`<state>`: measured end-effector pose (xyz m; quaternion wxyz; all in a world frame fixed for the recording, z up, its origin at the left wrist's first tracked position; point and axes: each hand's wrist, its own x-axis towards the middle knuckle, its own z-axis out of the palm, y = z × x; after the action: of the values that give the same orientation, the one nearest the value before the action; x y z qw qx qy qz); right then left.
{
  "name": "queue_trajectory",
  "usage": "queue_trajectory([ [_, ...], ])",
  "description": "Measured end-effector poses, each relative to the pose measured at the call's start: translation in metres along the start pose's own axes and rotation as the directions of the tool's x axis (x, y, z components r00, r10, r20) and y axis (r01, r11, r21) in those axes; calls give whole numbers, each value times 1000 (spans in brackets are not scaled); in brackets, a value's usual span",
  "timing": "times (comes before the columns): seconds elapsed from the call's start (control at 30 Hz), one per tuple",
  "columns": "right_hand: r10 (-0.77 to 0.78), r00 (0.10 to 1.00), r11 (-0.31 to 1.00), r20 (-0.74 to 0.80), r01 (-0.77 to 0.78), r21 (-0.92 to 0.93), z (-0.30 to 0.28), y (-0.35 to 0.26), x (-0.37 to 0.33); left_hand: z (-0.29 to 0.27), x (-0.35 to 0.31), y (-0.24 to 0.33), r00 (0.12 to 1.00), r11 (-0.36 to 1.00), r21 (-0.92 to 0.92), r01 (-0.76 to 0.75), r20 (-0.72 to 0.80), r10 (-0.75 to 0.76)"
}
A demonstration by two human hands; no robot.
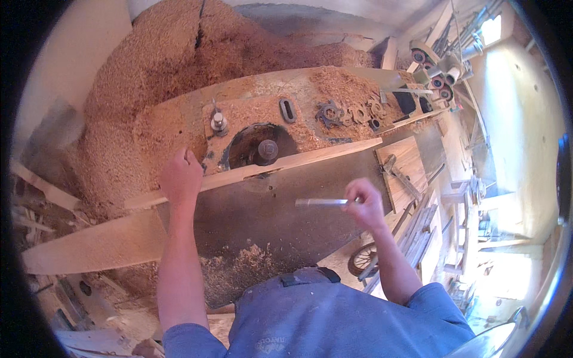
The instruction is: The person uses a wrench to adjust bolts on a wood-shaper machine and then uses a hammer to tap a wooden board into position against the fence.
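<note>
My left hand is closed, its fingers curled at the sawdust-covered board behind the long wooden fence. What it grips, if anything, is hidden. In my right hand is a narrow, flat, silvery metal tool, held level above the dark metal machine table; its exact kind is unclear. Between and beyond my hands, a round-topped spindle stands in a dark circular opening behind the fence. Left of this opening a bolt sticks up, and a slotted metal piece lies to the right.
Toothed cutter heads and rings lie among shavings at the back right. A large sawdust heap rises behind. On the right, a metal clamp-like tool rests on a wooden board; stacked planks and a spoked wheel are below it.
</note>
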<state>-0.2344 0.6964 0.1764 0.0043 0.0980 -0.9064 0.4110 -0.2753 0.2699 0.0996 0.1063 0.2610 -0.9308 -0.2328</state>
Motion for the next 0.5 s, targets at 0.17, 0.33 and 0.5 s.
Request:
queue_trajectory([
  [0.17,146,982,978,-120,-125,167,-17,-38,82,-17,1,5,996,998,38,40,74,-43],
  [0.33,-142,968,975,-209,100,-197,-4,-62,157,-9,4,4,998,999,21,31,45,-32],
  [0.5,-337,937,868,-92,272,-415,30,-66,218,-14,4,4,996,997,10,70,56,-71],
])
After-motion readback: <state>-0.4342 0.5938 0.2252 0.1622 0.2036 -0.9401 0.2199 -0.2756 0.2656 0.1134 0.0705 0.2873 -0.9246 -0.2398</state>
